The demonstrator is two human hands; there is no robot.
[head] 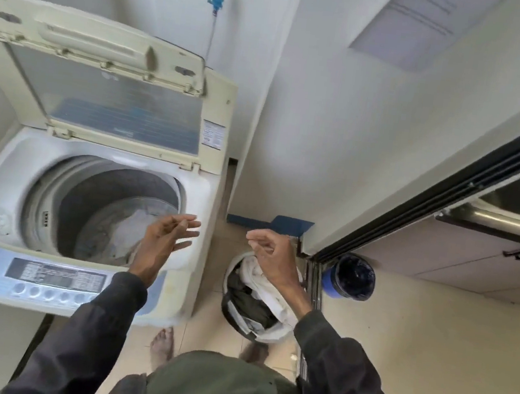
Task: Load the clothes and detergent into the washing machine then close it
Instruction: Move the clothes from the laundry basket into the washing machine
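A cream top-loading washing machine (200,196) stands at the left with its lid (102,79) folded up and back. Pale cloth (132,225) lies low in the steel drum. On the floor to the machine's right sits a round laundry basket (226,312) holding white and dark clothes (253,297). My left hand (167,234) hovers over the drum's right rim, fingers spread, holding nothing. My right hand (267,250) hangs above the basket with fingers loosely curled and empty. I see no detergent.
The control panel (56,275) runs along the machine's front. A blue bucket (348,278) stands right of the basket, by a sliding door track (315,279). A wall is close behind. My bare feet (163,345) are on the tiled floor below the machine.
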